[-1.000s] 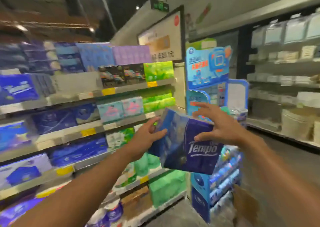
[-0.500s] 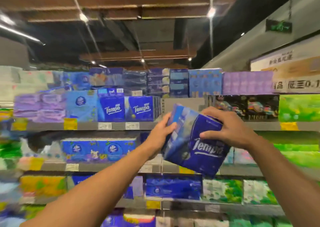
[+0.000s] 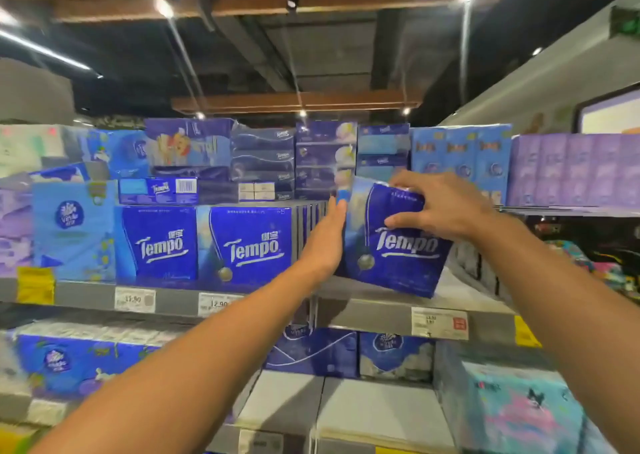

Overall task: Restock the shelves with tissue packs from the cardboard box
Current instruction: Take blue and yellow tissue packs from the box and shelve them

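A dark blue Tempo tissue pack sits tilted on the upper grey shelf, its lower edge on the shelf board. My right hand grips its top right corner, fingers curled over the front. My left hand presses flat against the pack's left side with straight fingers. Two matching Tempo packs stand upright to the left on the same shelf. The cardboard box is out of view.
Stacked blue tissue boxes fill the top row behind, with purple packs at right. Price tags line the shelf edge. Below, more blue packs sit beside bare grey shelf board.
The view closed in on the shelf. Both hands carried the Tempo pack forward and set it down on the upper shelf, right of the standing Tempo packs. My left fingers straightened against its side.
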A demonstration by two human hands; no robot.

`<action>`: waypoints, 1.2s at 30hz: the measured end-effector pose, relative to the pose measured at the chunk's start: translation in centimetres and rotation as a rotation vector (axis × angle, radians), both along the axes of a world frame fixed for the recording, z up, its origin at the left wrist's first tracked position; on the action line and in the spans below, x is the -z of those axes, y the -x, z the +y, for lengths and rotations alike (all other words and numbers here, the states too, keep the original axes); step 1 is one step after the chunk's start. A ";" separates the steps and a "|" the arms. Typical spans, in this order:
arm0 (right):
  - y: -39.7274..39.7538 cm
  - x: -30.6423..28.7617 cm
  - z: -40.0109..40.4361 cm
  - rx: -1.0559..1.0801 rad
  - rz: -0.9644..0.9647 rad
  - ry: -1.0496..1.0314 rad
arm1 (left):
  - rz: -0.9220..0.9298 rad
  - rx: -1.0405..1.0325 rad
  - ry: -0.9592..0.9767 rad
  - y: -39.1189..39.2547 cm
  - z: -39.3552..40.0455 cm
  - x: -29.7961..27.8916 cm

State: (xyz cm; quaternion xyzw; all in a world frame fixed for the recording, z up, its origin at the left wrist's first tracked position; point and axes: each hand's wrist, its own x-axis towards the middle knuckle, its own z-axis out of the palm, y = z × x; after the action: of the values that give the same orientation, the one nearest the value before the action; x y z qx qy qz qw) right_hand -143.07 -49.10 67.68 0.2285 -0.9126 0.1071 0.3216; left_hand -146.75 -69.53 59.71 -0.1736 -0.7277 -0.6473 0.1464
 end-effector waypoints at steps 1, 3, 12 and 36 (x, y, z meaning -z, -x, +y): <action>1.0 0.5 -0.4 0.015 -0.014 -0.032 | -0.051 0.014 -0.029 0.5 -0.1 1.1; 2.6 0.7 -1.3 0.039 -0.028 -0.098 | -0.080 0.025 -0.043 1.1 -0.2 2.2; 4.7 2.8 -3.5 0.045 -0.029 -0.089 | -0.046 0.080 -0.148 3.8 -2.5 2.2; 6.2 10.9 -3.9 -0.418 -0.453 0.670 | 0.294 -0.390 1.283 3.2 -4.1 -6.7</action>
State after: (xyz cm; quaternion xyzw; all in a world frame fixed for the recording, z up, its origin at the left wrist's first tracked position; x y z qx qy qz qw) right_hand -149.30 -52.97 56.78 0.2619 -0.8094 0.5063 0.1413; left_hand -149.93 -73.65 66.41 -0.1779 -0.9576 -0.0200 0.2256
